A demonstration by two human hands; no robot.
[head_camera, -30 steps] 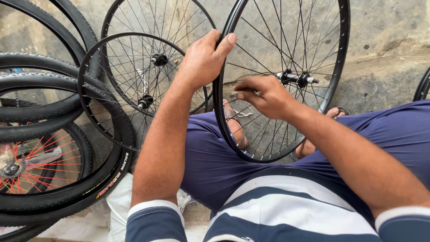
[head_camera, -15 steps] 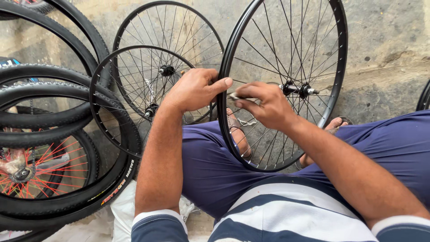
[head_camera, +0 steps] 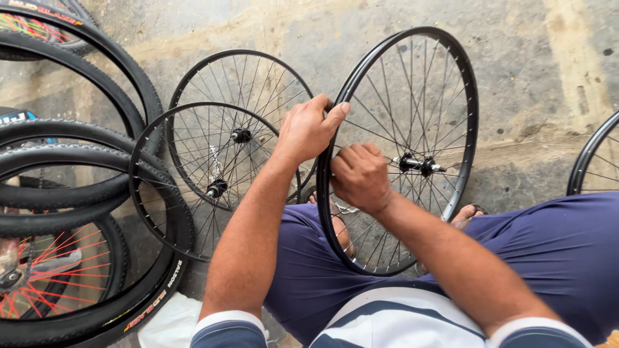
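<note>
A black spoked bicycle wheel (head_camera: 465, 96) stands upright between my knees, its silver hub (head_camera: 418, 165) at the centre. My left hand (head_camera: 309, 129) grips the rim's left edge, thumb hooked over it. Just right of it, my right hand (head_camera: 358, 176) is closed around the spokes near the rim; what it pinches is hidden by the fingers. My bare feet show through the spokes below.
Two more bare black wheels (head_camera: 193, 167) lean against each other to the left. Several black tyres (head_camera: 71, 161) are stacked at far left, one with red spokes (head_camera: 45, 277). Another rim (head_camera: 590, 161) shows at the right edge. The ground is rough concrete (head_camera: 535, 71).
My left hand slid down the rim from its higher hold to a spot right beside my right hand. The view shifted, so the wheel now sits lower in frame.
</note>
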